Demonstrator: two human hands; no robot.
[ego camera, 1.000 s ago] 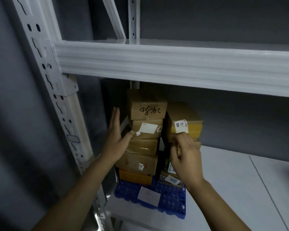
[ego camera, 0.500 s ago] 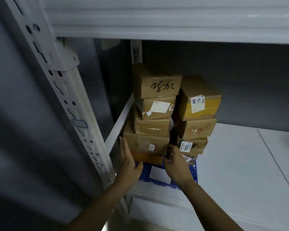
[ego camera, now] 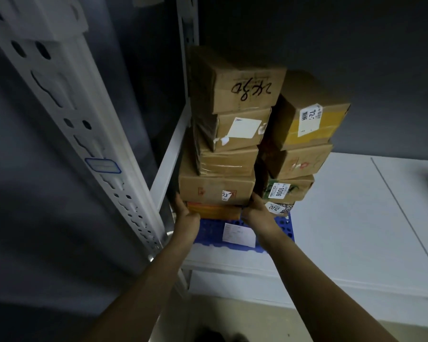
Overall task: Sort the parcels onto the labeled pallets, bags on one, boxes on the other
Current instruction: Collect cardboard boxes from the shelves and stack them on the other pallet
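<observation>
Two stacks of cardboard boxes stand on a blue pallet (ego camera: 286,229) at the left end of a white shelf (ego camera: 356,218). The left stack (ego camera: 223,164) has a flat orange box (ego camera: 215,212) at its bottom and a box with black handwriting (ego camera: 240,87) on top. The right stack (ego camera: 297,159) is topped by a box with yellow tape (ego camera: 307,117). My left hand (ego camera: 185,214) lies against the left side of the left stack's base, fingers straight. My right hand (ego camera: 260,213) reaches into the gap between the stacks at the same height. No bags are in view.
A white paper label (ego camera: 239,234) lies on the pallet's front. A white perforated rack post (ego camera: 84,124) rises at the left, close to my left arm. A dark wall backs the shelf. The shelf top to the right of the pallet is bare white board.
Both hands have dropped from the middle of the stacks to the base of the left stack and now touch its two sides. The view has tilted down and come closer.
</observation>
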